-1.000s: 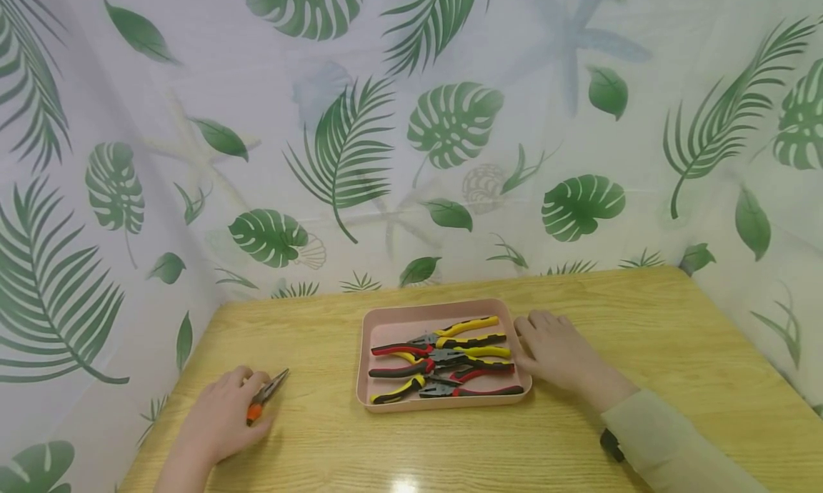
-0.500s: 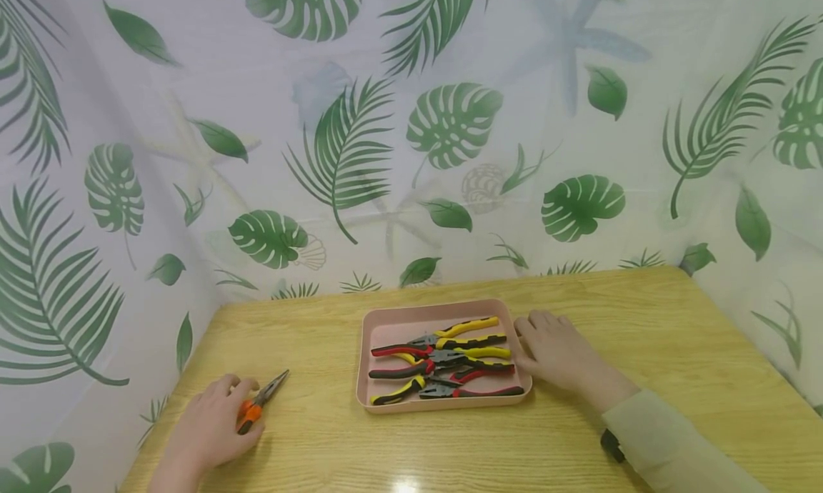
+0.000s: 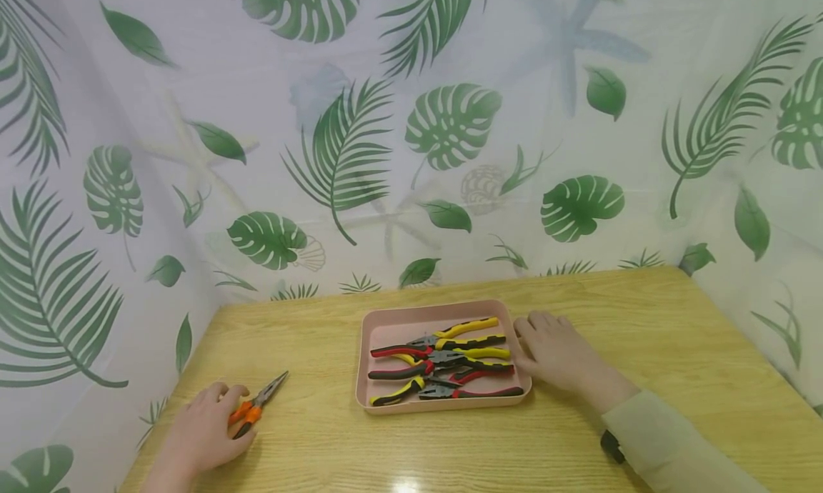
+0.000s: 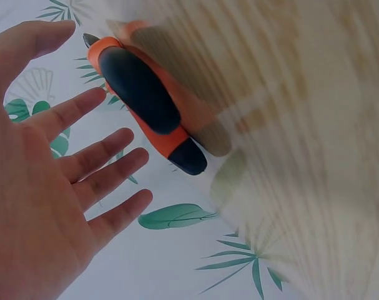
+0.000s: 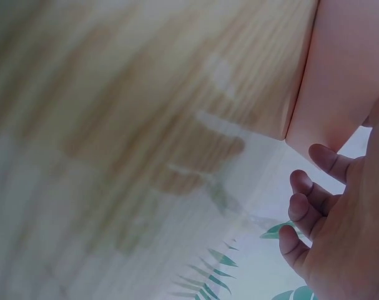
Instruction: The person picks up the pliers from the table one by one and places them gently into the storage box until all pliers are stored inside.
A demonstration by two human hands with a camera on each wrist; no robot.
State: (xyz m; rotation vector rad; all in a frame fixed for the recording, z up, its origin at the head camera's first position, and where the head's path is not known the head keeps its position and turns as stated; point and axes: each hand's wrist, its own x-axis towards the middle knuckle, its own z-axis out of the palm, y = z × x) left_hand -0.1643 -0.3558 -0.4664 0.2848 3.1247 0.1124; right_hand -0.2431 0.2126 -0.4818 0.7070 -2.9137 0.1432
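My left hand (image 3: pixel 198 430) rests on the wooden table (image 3: pixel 643 321), well to the left of the pink tray (image 3: pixel 392 326). Its fingers are spread and relaxed in the left wrist view, not closed on anything. The orange-handled needle-nose pliers (image 3: pixel 255 408) lie on the table just beside my fingertips (image 4: pixel 130 162), their thin jaws pointing up and toward the tray; from above my fingers seem to touch the handles, though the wrist view shows a gap, so I cannot tell whether there is contact.

My right hand (image 3: pixel 558 350) lies flat on the table against the tray's right edge, fingers loosely bent and holding nothing. Inside the tray sit several pliers (image 3: pixel 444 364) with yellow-and-black and red-and-black handles, piled crosswise. A leaf-printed curtain (image 3: pixel 450 121) hangs behind the tray.
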